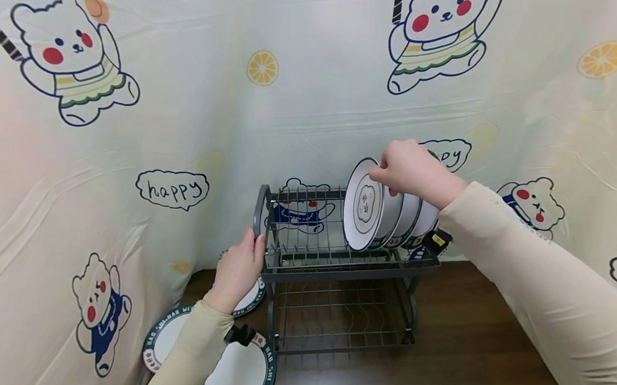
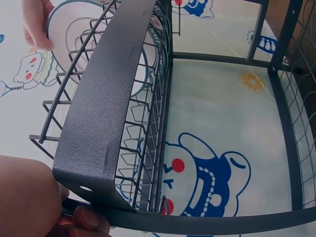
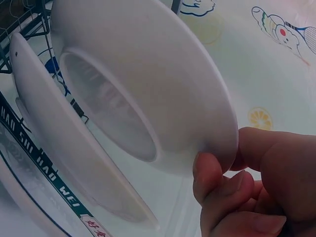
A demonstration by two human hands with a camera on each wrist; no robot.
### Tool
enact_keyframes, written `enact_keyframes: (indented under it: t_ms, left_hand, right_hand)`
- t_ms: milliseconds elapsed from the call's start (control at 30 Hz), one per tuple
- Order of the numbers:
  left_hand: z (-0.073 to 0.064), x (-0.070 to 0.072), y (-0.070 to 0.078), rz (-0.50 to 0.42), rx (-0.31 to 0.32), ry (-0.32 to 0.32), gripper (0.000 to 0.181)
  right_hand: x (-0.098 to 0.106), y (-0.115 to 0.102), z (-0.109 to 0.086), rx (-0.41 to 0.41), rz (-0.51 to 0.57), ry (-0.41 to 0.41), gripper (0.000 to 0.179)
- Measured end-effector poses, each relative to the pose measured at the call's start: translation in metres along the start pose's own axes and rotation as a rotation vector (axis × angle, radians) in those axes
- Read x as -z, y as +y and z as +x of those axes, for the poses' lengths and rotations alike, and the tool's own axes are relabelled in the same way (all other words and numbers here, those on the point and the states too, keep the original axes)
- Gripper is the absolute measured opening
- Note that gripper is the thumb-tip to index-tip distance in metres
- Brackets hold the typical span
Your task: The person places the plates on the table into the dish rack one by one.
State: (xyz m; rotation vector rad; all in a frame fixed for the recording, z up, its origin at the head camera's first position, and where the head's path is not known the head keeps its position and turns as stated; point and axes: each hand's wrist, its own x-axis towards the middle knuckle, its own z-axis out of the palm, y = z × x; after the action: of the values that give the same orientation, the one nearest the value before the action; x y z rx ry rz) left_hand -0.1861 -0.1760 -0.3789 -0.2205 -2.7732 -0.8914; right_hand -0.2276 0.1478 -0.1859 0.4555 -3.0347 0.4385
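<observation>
My left hand [image 1: 236, 270] grips the left end of a dark two-tier dish rack [image 1: 335, 276]. In the left wrist view its fingers curl under the rack's grey end bar [image 2: 101, 98]. My right hand [image 1: 418, 173] pinches the upper rim of a shallow white bowl [image 1: 357, 219] with a dark edge and a printed centre. That bowl stands nearly upright on the right half of the top tier, the leftmost of several similar dishes. From the right wrist view its white underside and foot ring [image 3: 108, 106] show, with thumb and fingers at the rim.
White plates [image 1: 242, 368] with dark green lettered rims lie at the rack's lower left, partly behind my left sleeve. The lower wire tier [image 1: 331, 335] sits under the bowls. A printed cloth [image 1: 185, 120] hangs behind the rack, above a brown wooden surface [image 1: 469, 338].
</observation>
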Motion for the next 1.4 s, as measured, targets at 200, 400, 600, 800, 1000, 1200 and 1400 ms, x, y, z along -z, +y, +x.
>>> enact_keyframes:
  t_ms: [200,400,600,800,1000,1200,1400]
  left_hand:
    - [0.001,0.001,0.002,0.001,-0.011,0.011,0.023]
    - [0.001,0.001,0.004,-0.003,-0.005,0.011,0.023]
    - [0.001,0.0,0.002,-0.006,-0.01,0.017,0.022]
    - [0.0,0.0,0.001,-0.016,-0.004,0.011,0.022]
    - [0.0,-0.001,0.0,-0.016,-0.004,0.015,0.022]
    - [0.0,-0.002,0.0,-0.015,-0.003,0.016,0.022]
    - [0.001,-0.003,0.001,-0.013,-0.001,0.017,0.022]
  right_hand:
    - [-0.004,-0.003,0.001,-0.014,0.002,-0.005,0.039]
    - [-0.008,-0.004,0.002,-0.021,-0.016,-0.01,0.038]
    - [-0.009,-0.005,0.004,-0.021,-0.05,0.008,0.039]
    - [-0.009,-0.006,0.005,-0.024,-0.051,-0.023,0.037]
    - [-0.01,-0.006,0.006,-0.034,-0.058,-0.039,0.034]
    - [-0.011,-0.004,0.003,-0.045,-0.067,-0.02,0.031]
    - [-0.013,-0.002,0.002,-0.051,-0.082,0.031,0.028]
